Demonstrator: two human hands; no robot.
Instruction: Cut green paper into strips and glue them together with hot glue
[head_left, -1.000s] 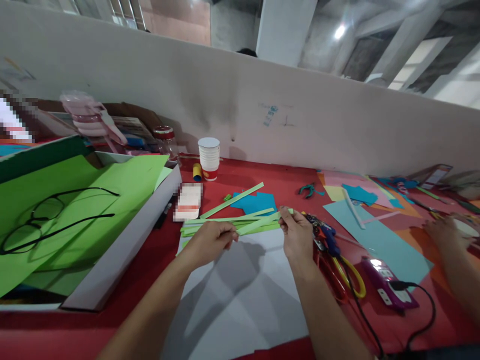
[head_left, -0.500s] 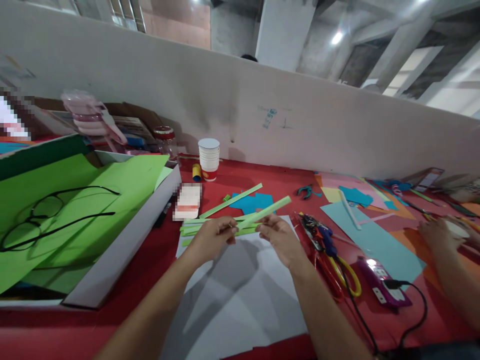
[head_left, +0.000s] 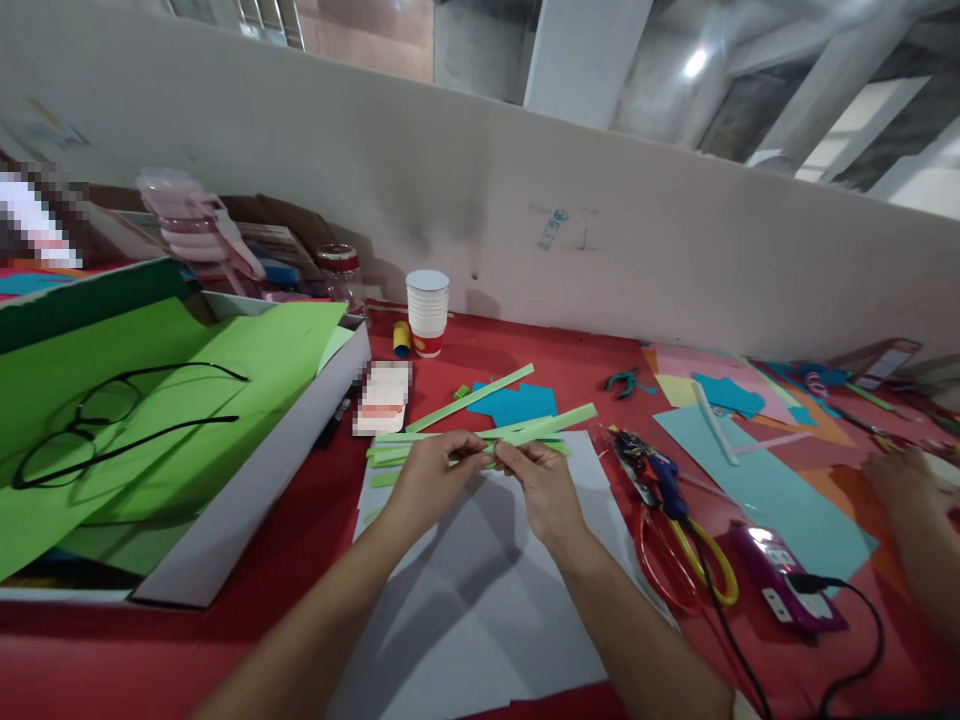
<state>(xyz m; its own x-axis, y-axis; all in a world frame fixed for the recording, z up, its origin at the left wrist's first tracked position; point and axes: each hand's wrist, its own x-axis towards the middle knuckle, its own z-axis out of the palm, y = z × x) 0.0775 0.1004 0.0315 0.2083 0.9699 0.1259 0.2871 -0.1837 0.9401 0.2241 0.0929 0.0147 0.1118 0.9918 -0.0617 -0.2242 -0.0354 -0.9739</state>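
My left hand (head_left: 441, 472) and my right hand (head_left: 534, 478) meet above a white sheet (head_left: 480, 620), fingertips pinched close together. Between them they hold a light green paper strip (head_left: 559, 423), whose free end sticks out up and to the right; the pinched end is mostly hidden by my fingers. Several more green paper strips (head_left: 386, 457) lie across the sheet's far edge, behind my hands. One longer strip (head_left: 471, 397) slants beyond them, beside blue paper pieces (head_left: 514, 403) and a small green coil (head_left: 460, 392).
On the left is a box (head_left: 247, 500) with green paper and eyeglasses (head_left: 96, 425). Stacked paper cups (head_left: 427, 312) stand behind. Scissors (head_left: 701, 560), pliers (head_left: 621, 384) and a purple corded device (head_left: 787, 580) lie right, near another person's hand (head_left: 904, 485). A low white wall (head_left: 480, 200) bounds the table.
My hands have come closer together, the right one moving left along the strip until the fingertips nearly touch. The other person's hand has shifted slightly at the right edge.
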